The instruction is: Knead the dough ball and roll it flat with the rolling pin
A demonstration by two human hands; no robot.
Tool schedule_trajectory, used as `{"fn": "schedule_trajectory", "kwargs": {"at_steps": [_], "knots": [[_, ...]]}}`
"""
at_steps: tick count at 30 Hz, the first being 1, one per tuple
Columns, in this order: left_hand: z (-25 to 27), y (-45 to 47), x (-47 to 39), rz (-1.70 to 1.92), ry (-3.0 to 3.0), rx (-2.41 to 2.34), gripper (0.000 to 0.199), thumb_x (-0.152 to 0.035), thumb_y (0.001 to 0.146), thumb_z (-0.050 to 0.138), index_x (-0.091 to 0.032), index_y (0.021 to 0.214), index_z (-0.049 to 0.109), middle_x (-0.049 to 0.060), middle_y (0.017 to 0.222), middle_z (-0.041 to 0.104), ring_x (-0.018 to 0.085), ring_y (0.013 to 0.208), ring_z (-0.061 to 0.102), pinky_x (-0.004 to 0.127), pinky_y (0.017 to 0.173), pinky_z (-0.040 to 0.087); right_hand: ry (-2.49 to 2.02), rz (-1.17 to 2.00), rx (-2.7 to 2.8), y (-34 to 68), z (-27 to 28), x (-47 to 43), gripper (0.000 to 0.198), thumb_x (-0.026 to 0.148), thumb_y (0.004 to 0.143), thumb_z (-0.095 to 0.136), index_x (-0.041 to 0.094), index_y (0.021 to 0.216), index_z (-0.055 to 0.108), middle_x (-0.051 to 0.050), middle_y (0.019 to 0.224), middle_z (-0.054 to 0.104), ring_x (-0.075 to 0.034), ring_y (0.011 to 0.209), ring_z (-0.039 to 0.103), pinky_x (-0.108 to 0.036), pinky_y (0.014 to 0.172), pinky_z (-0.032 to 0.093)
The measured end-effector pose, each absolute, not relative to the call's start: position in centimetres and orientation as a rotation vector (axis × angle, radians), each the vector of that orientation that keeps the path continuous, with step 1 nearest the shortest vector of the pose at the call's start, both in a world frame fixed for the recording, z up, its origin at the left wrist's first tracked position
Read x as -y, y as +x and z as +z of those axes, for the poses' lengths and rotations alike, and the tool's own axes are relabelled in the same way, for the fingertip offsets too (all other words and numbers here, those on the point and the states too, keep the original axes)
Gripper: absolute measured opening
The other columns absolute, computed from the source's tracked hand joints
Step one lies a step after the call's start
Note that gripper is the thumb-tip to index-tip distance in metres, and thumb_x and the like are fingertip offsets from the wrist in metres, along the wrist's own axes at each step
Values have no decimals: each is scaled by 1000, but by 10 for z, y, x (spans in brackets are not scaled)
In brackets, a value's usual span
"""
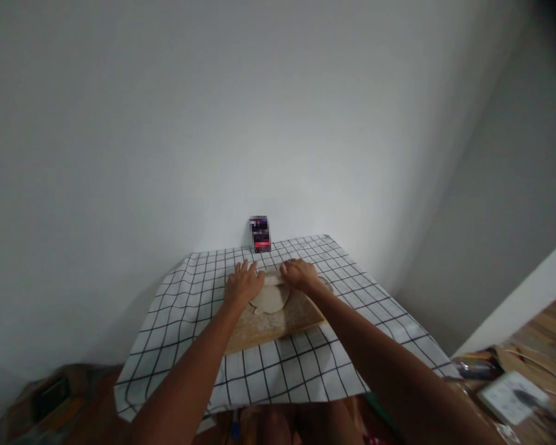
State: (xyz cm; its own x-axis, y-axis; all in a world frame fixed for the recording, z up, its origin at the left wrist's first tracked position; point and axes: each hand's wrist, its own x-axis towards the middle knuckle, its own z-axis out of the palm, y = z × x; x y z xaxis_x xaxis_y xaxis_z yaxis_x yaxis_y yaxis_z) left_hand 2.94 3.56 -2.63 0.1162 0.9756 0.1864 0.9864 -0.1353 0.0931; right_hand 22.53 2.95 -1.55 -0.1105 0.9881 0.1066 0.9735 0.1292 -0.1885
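Note:
A pale rolling pin [273, 280] lies across a flat round sheet of dough [269, 300] on a floured wooden board [254, 334]. My left hand [244, 282] rests over the pin's left end, open, with the fingers stretched forward and apart. At the other end, my right hand [299, 274] is closed round the pin with its fingers curled. Both pin ends are hidden beneath my hands. The dough's near edge is uneven at the lower left.
A black-and-white checked cloth [167, 321] covers the table. Against the white wall stands a small dark, pixelated object [261, 235]. At the lower right, a white power strip [513, 395] and cables lie on a wooden surface. A box [50, 398] is at lower left.

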Motion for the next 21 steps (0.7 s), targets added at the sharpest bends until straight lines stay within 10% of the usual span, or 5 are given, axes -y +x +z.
{"fn": "schedule_trajectory", "kwargs": {"at_steps": [11, 21], "knots": [[-47, 20, 68, -541, -2305, 1646, 56, -45, 111, 44, -21, 161, 54, 10, 169, 50, 35, 158, 44, 61, 132, 28, -1709, -22, 2225, 232, -41, 58, 42, 39, 116, 36, 21, 132, 70, -13, 141, 71, -26, 137, 59, -39, 115, 43], [-48, 14, 129, -681, -2451, 1581, 48, -40, 107, 51, -20, 150, 63, 13, 156, 65, 34, 143, 58, 56, 124, 38, -1718, -93, 2173, 237, -48, 80, 64, 76, 97, 63, 17, 121, 71, -18, 130, 68, -35, 122, 61, -46, 102, 47]]}}
